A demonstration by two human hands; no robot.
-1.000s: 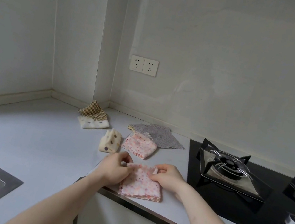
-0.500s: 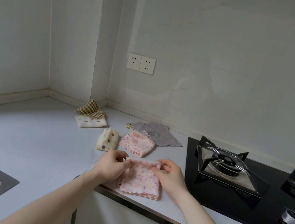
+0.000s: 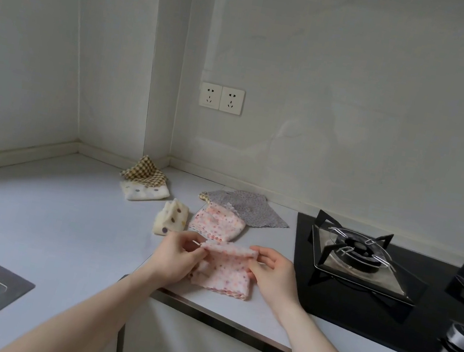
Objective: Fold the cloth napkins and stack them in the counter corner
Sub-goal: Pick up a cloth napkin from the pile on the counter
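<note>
Two folded napkins stacked by corner. Left hand and right hand pinch pink napkin, mid-fold; three others unstacked.

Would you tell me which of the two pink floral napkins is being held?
The nearer pink napkin at the counter edge: both hands pinch its top corners. The other pink napkin lies untouched behind it.

The pink floral cloth napkin lies at the counter's front edge, between the left hand and right hand. Behind it lie a second pink napkin and a grey one; the black gas hob sits to the right.
</note>
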